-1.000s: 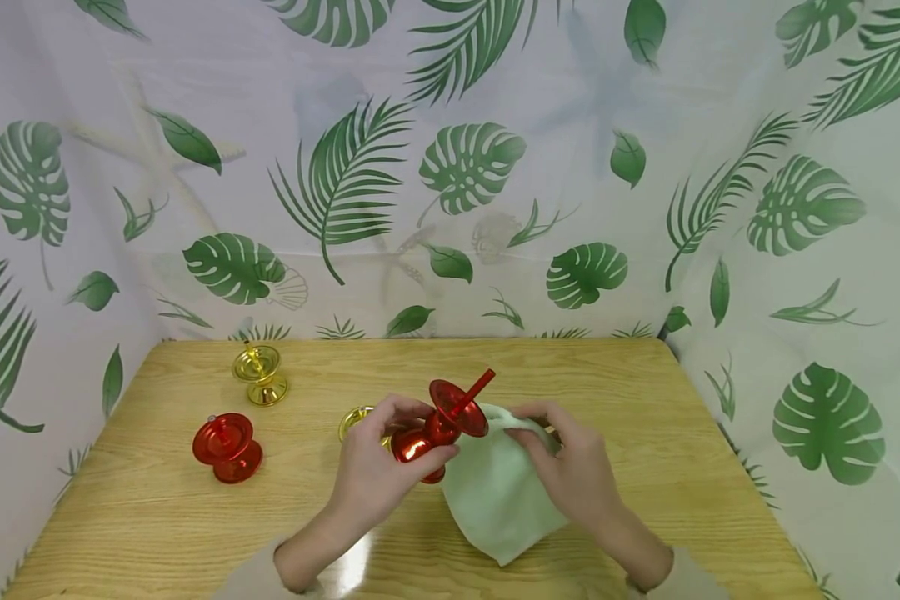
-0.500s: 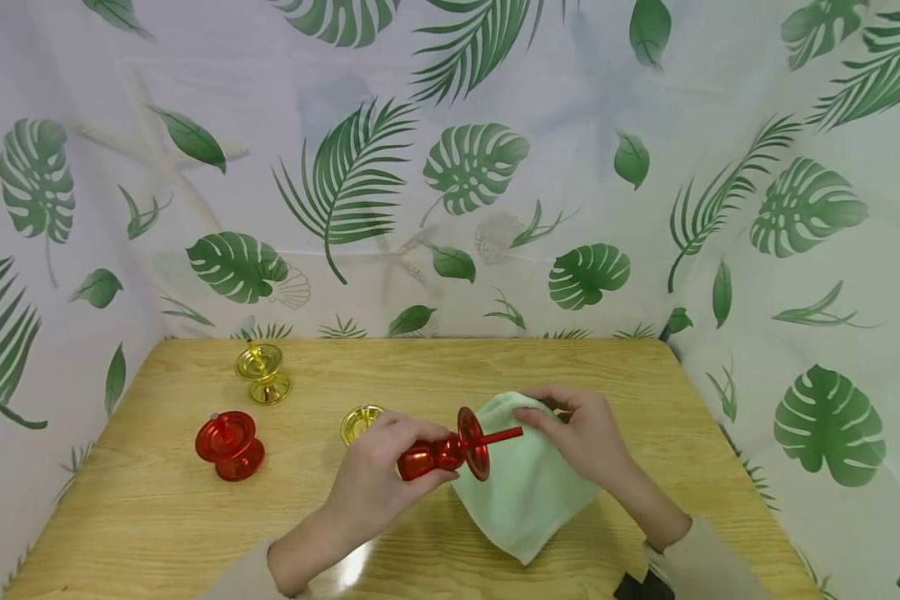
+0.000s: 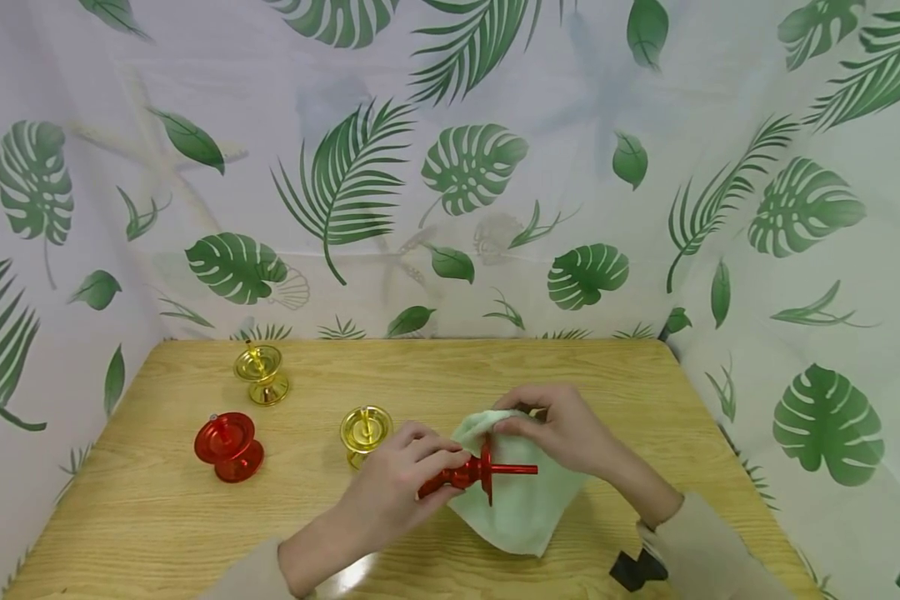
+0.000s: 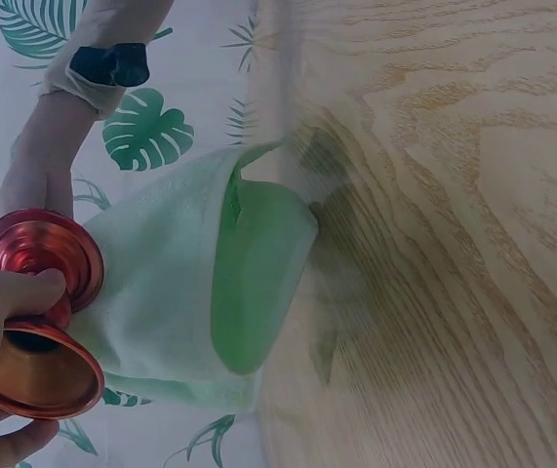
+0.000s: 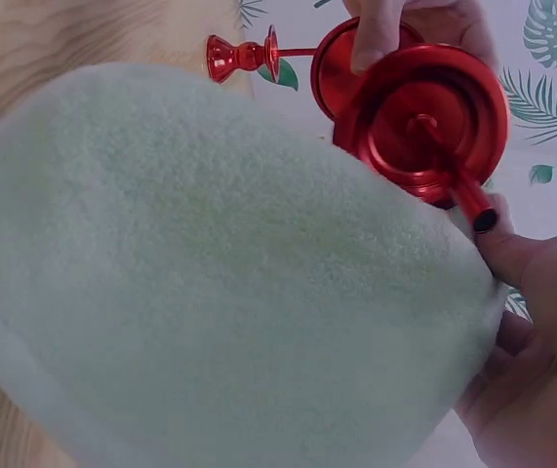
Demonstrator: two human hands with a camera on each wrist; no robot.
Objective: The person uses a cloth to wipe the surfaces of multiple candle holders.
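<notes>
A shiny red candle holder (image 3: 465,475) lies tilted on its side in my left hand (image 3: 393,483), its thin tube pointing right. The fingers grip it round the stem and base; its hollow foot (image 4: 44,375) faces the left wrist camera. My right hand (image 3: 562,427) pinches the top edge of a pale green cloth (image 3: 528,521), right at the rim of the holder's dish. In the right wrist view the fluffy cloth (image 5: 210,273) overlaps part of the red dish (image 5: 454,107). Below the hands the cloth hangs down in a loose point.
Just beyond my left hand stands a gold candle holder (image 3: 365,427). Another gold one (image 3: 261,371) is at the back left, with a second red one (image 3: 227,442) nearer. All stand on the wooden table (image 3: 135,525). A leaf-printed sheet (image 3: 375,192) surrounds it. A black piece (image 3: 637,571) hangs by the right cuff.
The red candle holder has turned from pointing up and right to lying level, and moved right and down. The right hand has brought the cloth's edge onto its dish rim.
</notes>
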